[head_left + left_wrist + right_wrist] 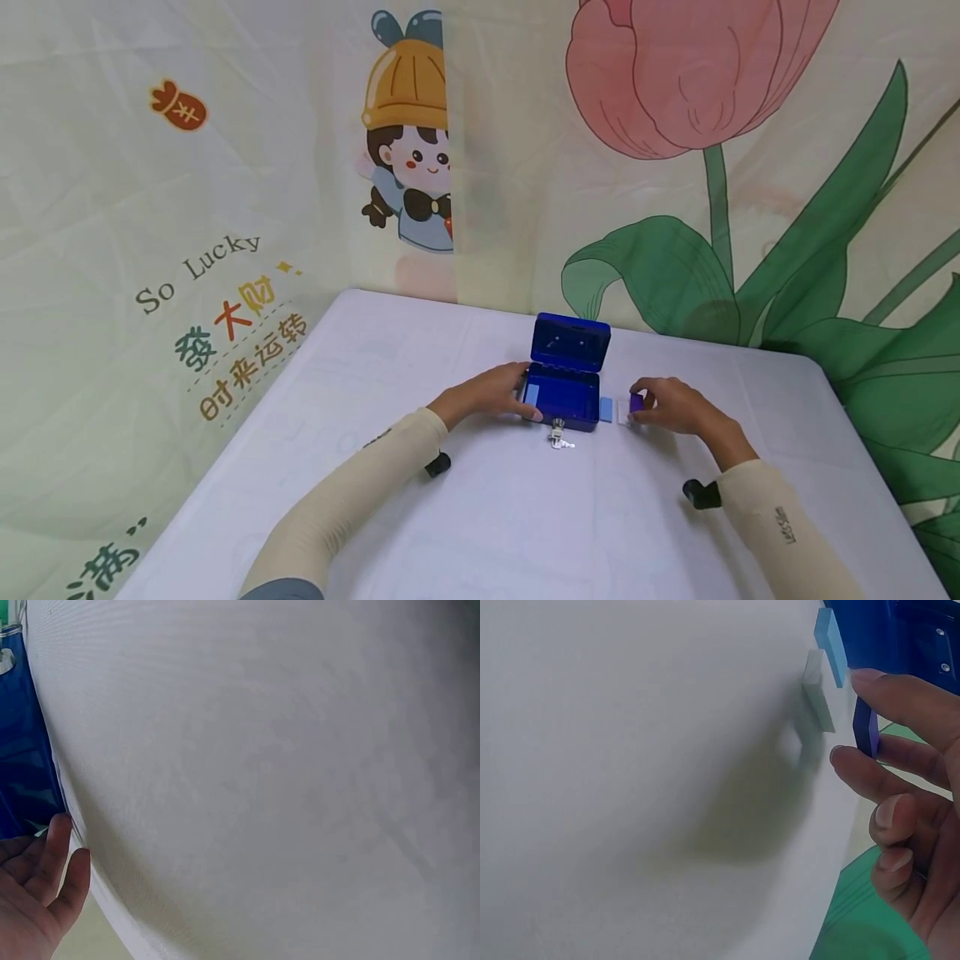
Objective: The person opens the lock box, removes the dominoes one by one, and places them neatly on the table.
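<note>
A blue cash box (570,422) stands on the table with its lid (572,342) raised. Keys (558,444) hang from the lock at its front. My left hand (491,390) holds the box's left side, thumb at the front corner and fingers toward the back. Right of the box, my right hand (672,404) pinches a purple tile (865,729) between thumb and fingers, the other fingers curled loosely. Between the box and that hand lie a light blue tile (829,641) and a whitish tile (819,690). Another light blue tile (532,394) is inside the box at its left.
A white cloth (465,517) covers the table. Behind it hangs a printed backdrop (510,167) with a large tulip and a cartoon figure. Small black devices (701,494) are strapped beneath both sleeved forearms. The box stands near the table's back edge.
</note>
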The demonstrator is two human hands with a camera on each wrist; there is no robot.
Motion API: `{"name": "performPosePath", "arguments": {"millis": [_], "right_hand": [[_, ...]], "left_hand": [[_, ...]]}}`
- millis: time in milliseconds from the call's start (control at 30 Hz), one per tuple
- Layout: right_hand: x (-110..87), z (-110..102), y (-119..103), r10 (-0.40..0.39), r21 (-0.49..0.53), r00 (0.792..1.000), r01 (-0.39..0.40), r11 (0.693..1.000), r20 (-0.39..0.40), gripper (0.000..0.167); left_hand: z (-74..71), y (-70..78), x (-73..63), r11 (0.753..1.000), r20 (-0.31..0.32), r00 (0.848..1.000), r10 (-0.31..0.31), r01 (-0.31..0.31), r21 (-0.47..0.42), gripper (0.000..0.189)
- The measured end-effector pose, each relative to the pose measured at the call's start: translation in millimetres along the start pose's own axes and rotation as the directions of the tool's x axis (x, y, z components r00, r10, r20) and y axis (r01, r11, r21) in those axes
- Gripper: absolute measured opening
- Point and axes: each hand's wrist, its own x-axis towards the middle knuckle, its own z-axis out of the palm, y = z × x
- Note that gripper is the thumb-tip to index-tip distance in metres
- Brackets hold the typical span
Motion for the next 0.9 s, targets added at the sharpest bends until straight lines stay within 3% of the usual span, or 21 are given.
{"name": "performPosePath", "arguments": {"millis": [367, 900], "right_hand": [[1.2, 5, 14, 0.017, -0.010, 1.000, -0.016, 1.000, 0.016, 0.051], [2.5, 8, 18, 0.017, -0.014, 0.999, -0.016, 1.000, 0.039, 0.050]], "left_hand": [[-0.3, 1.5, -0.4, 1.000, 0.000, 1.000, -0.003, 0.003, 0.006, 0.101], [-1.3, 3.4, -2.1, 1.000, 0.001, 1.000, -0.008, 0.008, 0.007, 0.101]]}}
